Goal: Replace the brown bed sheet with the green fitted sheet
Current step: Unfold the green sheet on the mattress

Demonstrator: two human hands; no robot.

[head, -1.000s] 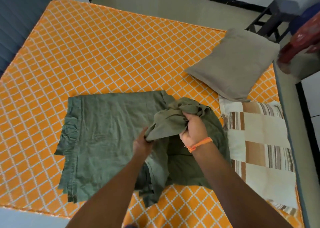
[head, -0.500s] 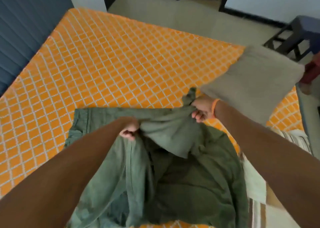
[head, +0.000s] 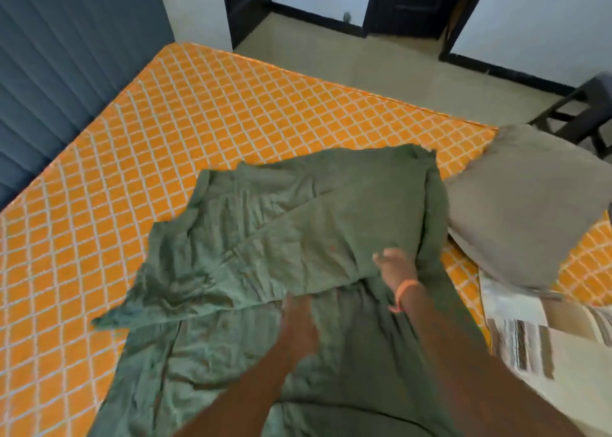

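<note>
The green fitted sheet [head: 298,231] lies partly unfolded and crumpled on the bare orange diamond-pattern mattress [head: 198,115]. One flap is spread out away from me toward the mattress's middle. My left hand [head: 298,324] is at the near edge of that flap, its fingers tucked under the cloth. My right hand [head: 395,271], with an orange band at the wrist, holds a fold of the sheet at the flap's right end. Both hands are blurred. No brown sheet shows on the mattress.
A grey-brown pillow [head: 523,204] lies at the mattress's right edge, touching the sheet. A striped beige and brown pillow [head: 546,334] lies nearer to me on the right. A dark blue headboard [head: 66,55] stands at the left. A dark stool [head: 583,111] stands on the floor beyond the bed.
The bunched sheet has been flung open away from me and now covers more of the mattress. Both hands have come down from a raised hold to the flap's near edge.
</note>
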